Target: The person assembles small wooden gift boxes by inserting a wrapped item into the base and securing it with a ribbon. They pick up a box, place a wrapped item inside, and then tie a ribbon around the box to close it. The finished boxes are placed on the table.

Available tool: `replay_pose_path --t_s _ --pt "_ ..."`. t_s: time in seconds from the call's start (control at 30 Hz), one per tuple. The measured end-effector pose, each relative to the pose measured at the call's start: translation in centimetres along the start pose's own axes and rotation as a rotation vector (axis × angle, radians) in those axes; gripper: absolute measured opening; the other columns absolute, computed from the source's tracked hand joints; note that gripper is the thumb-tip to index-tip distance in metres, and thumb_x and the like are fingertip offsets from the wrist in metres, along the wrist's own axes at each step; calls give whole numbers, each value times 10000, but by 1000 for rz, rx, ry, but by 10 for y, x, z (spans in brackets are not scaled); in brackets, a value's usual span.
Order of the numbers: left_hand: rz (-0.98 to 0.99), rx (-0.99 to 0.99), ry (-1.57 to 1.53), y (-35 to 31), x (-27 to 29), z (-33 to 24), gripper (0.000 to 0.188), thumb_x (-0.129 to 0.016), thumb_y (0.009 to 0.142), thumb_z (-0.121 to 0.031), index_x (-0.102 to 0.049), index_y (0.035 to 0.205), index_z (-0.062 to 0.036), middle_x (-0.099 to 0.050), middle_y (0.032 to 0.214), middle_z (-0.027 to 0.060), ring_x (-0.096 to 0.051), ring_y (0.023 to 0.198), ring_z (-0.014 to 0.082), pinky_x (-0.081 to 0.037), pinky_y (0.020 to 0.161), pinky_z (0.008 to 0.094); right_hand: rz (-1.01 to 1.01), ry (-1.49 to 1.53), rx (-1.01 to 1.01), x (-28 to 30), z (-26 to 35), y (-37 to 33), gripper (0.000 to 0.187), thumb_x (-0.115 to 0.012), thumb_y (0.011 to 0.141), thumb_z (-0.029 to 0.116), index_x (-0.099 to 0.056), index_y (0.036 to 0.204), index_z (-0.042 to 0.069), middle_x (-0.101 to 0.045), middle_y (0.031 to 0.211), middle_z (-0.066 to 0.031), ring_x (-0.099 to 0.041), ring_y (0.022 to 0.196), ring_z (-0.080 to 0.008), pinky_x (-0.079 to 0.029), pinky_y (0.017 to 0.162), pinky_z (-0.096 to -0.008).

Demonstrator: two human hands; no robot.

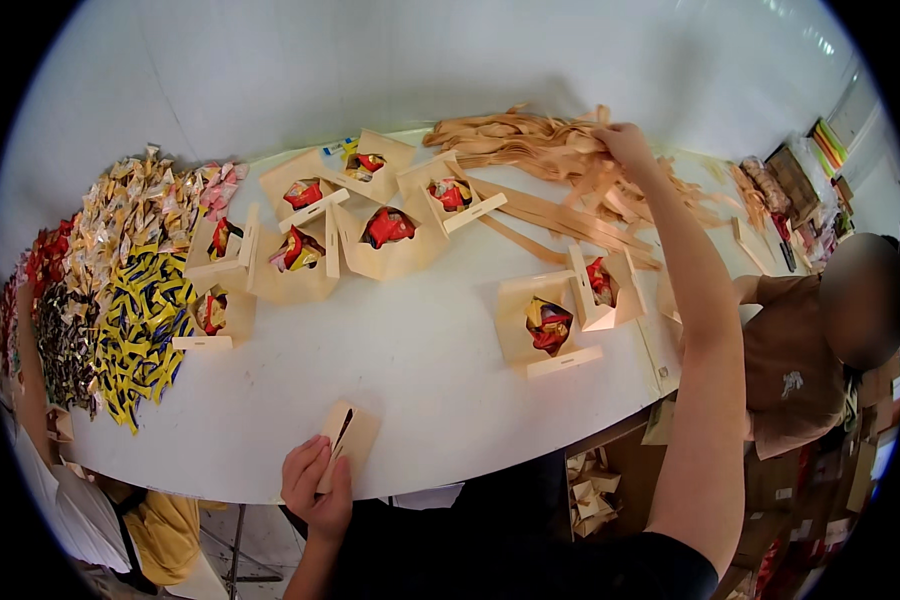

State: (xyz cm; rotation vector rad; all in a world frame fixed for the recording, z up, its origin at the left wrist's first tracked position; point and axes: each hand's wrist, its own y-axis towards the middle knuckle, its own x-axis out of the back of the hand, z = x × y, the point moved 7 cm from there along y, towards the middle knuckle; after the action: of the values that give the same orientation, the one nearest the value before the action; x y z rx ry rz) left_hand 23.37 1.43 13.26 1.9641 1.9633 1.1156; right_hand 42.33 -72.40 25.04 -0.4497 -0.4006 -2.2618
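Near the front edge of the table, my left hand (pixel 315 487) is closed around a small cream paper box (pixel 356 432) with a dark slot along its top. Stretched far across to the back right, my right hand (pixel 628 146) pinches a tan ribbon (pixel 602 116) at the edge of a heap of flat ribbons (pixel 525 140). Its fingertips are partly hidden. Several open cream boxes (pixel 370 255) filled with red and yellow wrapped sweets stand in the middle. Two more such boxes (pixel 515 340) are at the right.
Heaped wrapped sweets (pixel 135 330) in yellow-blue, cream, dark and red cover the left. At the right, a co-worker in a brown shirt (pixel 795 350) is by the table (pixel 420 350). Another person's arm (pixel 32 370) reaches in at the far left. Brown cartons (pixel 770 480) stand below right.
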Motion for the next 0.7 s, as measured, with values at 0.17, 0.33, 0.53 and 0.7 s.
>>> replay_pose_path --t_s 0.17,0.33,0.53,0.7 --pt "-30 -8 -23 1 1 0 272 -823 832 64 -780 1099 29 -788 1175 173 -745 1126 370 -580 998 457 131 -572 290 -95 84 -98 392 -707 1052 406 -792 1024 24 -759 797 -93 -741 722 -236 -583 690 -387" --pt "-37 -19 -92 -1 -1 3 299 -844 830 56 -791 1122 21 -790 1173 165 -744 1127 353 -579 1004 438 -70 -1038 679 -129 62 -121 535 -654 1034 581 -760 871 83 -746 757 -117 -704 709 -337 -532 910 -492" --pt "-38 -22 -157 0 -2 4 267 -849 840 42 -778 1097 32 -776 1197 176 -740 1130 350 -574 1007 421 -125 -897 781 -89 101 -121 611 -595 1081 581 -769 803 65 -699 677 -123 -677 676 -347 -504 924 -460" --pt "-20 62 -180 5 -1 5 323 -848 870 -10 -665 1133 34 -731 1279 244 -736 1134 337 -573 1012 420 -104 -281 513 -62 162 -154 650 -535 1130 531 -667 781 0 -615 656 -134 -601 652 -252 -492 729 -375"
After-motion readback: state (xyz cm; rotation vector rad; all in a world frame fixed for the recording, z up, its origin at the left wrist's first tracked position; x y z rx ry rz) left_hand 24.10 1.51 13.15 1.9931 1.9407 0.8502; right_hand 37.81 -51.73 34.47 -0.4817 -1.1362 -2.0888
